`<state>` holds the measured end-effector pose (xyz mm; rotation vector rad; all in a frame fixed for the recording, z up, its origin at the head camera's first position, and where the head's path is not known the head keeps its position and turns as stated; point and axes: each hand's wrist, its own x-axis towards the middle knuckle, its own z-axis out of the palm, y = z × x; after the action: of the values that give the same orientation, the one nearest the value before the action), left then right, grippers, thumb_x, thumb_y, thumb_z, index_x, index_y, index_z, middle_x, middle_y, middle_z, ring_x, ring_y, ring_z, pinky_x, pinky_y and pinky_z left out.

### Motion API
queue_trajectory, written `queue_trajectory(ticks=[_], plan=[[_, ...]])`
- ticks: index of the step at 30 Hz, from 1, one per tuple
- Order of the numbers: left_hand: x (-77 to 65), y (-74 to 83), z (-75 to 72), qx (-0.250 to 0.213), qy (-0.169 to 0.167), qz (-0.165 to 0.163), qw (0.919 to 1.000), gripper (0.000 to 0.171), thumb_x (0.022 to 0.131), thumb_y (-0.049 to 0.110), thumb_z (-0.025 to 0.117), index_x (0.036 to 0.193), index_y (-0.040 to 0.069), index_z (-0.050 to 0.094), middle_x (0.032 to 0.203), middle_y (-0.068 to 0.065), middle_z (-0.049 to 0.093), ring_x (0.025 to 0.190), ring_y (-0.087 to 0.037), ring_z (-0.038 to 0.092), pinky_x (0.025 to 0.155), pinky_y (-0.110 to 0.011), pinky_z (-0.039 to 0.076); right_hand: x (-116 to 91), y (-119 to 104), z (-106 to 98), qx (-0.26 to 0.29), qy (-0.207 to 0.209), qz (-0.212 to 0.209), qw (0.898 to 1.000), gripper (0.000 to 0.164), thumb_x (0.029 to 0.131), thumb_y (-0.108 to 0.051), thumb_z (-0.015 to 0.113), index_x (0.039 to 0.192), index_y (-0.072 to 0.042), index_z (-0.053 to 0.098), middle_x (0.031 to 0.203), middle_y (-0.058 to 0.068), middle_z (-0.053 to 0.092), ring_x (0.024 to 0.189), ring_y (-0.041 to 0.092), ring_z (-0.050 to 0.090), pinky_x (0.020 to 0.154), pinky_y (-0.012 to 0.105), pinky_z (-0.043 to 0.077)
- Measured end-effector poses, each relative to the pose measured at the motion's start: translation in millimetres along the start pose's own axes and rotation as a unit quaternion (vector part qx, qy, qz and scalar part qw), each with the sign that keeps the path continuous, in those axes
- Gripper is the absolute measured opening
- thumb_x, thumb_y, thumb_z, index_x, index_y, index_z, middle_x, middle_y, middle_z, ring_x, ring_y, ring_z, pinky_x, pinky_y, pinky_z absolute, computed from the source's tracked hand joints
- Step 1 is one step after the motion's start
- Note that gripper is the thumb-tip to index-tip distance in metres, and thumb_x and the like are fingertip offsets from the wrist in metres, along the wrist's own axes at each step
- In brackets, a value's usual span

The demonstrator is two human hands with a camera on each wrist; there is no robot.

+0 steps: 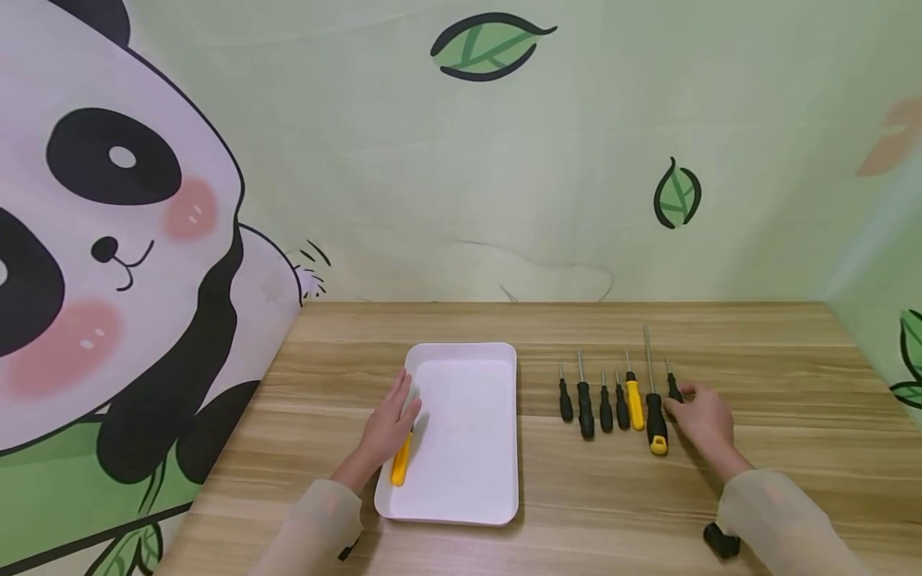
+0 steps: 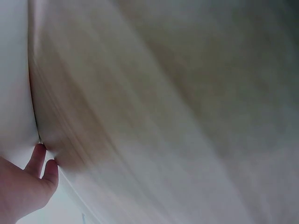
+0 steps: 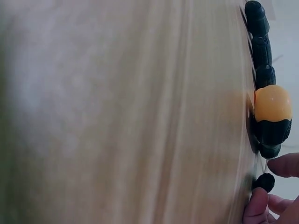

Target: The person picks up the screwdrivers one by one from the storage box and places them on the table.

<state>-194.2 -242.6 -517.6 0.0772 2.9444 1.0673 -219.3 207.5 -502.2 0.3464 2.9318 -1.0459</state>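
At the left rim of a white tray [image 1: 468, 448] my left hand [image 1: 385, 424] rests with its fingers straight. Inside the tray, along that side, lies a yellow-handled tool [image 1: 399, 468] whose upper end is hidden by the hand. My right hand [image 1: 704, 416] pinches a small black screwdriver [image 1: 674, 390], the rightmost of a row on the table. In the right wrist view its handle end [image 3: 265, 182] sits between the thumb and curled fingers, low at the table. Just left of it lies a long screwdriver [image 1: 655, 424] with a black and yellow handle.
Further left in the row are a yellow screwdriver [image 1: 634, 404] and several black screwdrivers [image 1: 586, 412], tips pointing away. All lie on a wooden table [image 1: 576, 504]. A printed cloth wall [image 1: 547, 184] rises behind the far edge.
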Motion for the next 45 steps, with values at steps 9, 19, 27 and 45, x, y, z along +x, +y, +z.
queue_trajectory(ticks=[9,19,27,45], plan=[[-0.6,-1.1,0.3,0.003,0.005,0.01,0.9999,0.056,0.094,0.032,0.041,0.142,0.007,0.023,0.151,-0.002,0.014,0.135,-0.029,0.025,0.108,-0.05,0.023,-1.6,-0.5,-2.6,0.003,-0.011,0.002,1.0,0.046,0.084,-0.024,0.052,0.115,0.011,0.049,0.114,0.032,0.053,0.098,0.045,0.052,0.073,0.047,0.044],[-0.3,-0.6,-0.4,0.002,0.005,0.004,1.0,0.056,0.094,0.033,0.04,0.142,0.009,0.022,0.151,-0.001,0.014,0.135,-0.028,0.024,0.109,-0.049,0.023,-3.1,-8.8,-9.3,-0.001,-0.013,0.004,1.0,0.052,0.087,-0.033,0.049,0.122,0.006,0.045,0.114,0.031,0.054,0.098,0.042,0.054,0.069,0.044,0.046],[-0.1,0.2,-0.7,0.005,0.004,0.001,1.0,0.056,0.094,0.033,0.04,0.142,0.008,0.023,0.151,-0.001,0.014,0.135,-0.028,0.025,0.109,-0.048,0.023,-9.2,-24.1,-10.5,0.005,0.023,-0.04,0.999,0.044,0.085,-0.025,0.052,0.117,0.006,0.051,0.111,0.031,0.053,0.097,0.042,0.052,0.07,0.048,0.045],[0.9,-0.6,0.2,0.012,0.007,0.008,0.9999,0.056,0.095,0.032,0.039,0.142,0.007,0.022,0.151,-0.004,0.014,0.134,-0.031,0.027,0.107,-0.051,0.026,-28.1,-53.0,-2.4,-0.005,0.024,-0.136,0.99,0.041,0.084,-0.021,0.056,0.115,0.005,0.053,0.112,0.029,0.053,0.098,0.042,0.052,0.076,0.051,0.045]])
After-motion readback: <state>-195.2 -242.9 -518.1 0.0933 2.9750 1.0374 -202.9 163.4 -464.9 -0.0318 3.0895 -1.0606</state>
